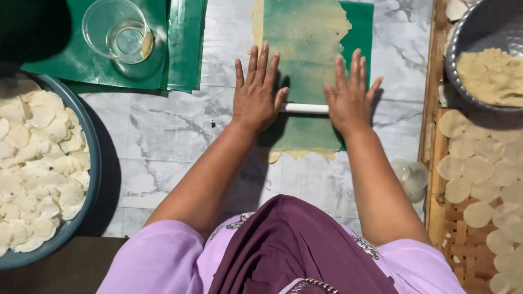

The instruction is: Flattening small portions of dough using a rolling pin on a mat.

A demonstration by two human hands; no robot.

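Note:
A thin white rolling pin [304,108] lies across a green plastic sheet [359,32] with a thin layer of pale dough [305,38] pressed under it. My left hand [256,92] rests flat on the pin's left end, fingers spread and pointing away from me. My right hand [350,95] lies flat on the pin's right end in the same way. Both palms press down on the pin, and only its middle shows between them. The sheet lies on a white marble floor [163,130].
A large blue basin [93,163] of white raw slices sits at the left. A clear glass [117,30] stands on folded green plastic [185,43] at the far left. A woven bamboo tray [463,228] with thin round discs and a metal bowl [463,32] of dough are at the right.

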